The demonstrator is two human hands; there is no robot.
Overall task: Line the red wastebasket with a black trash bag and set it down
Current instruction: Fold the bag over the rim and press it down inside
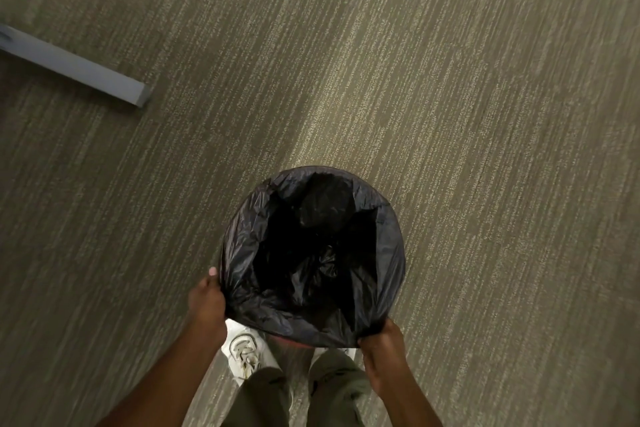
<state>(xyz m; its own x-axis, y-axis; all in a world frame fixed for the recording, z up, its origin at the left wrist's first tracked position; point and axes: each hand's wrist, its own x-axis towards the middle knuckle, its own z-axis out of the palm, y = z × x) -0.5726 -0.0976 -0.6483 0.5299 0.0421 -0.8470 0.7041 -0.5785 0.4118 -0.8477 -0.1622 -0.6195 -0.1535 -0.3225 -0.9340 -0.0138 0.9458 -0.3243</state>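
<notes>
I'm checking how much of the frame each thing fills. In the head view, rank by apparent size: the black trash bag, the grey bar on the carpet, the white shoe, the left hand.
Largest to smallest:
1. black trash bag
2. grey bar
3. white shoe and left hand: they look alike, so unranked.

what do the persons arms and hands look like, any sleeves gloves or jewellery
Both forearms are bare as far as the frame shows: no sleeves reach into view. The left hand and right hand wear no gloves, and no watch, bracelet or ring is visible. One pale fingernail shows on the left hand's fingers. The upper arms are out of frame.
</notes>
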